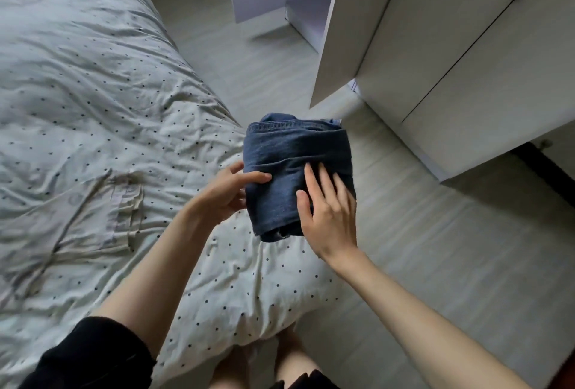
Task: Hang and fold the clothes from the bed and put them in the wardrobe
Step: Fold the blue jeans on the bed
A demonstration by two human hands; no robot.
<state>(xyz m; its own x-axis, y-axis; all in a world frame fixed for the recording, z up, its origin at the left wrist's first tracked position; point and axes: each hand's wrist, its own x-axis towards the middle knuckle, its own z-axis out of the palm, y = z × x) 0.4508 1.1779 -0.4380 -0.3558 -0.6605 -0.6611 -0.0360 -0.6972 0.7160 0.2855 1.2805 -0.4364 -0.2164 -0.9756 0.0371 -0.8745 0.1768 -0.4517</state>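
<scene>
A folded bundle of dark blue denim jeans (295,168), thick and soft-edged with a stitched seam along its far end, is held up in the air above the near right corner of the bed (93,108), its long axis running from near to far. The left hand (225,191) grips its left edge, thumb on top and fingers curled beneath. The right hand (328,211) lies flat on the top, fingers straight and spread. A pale, striped garment (102,217) lies crumpled on the dotted, wrinkled cover at the left. The white wardrobe (451,56) stands at the right with a door swung open; its inside is hidden.
</scene>
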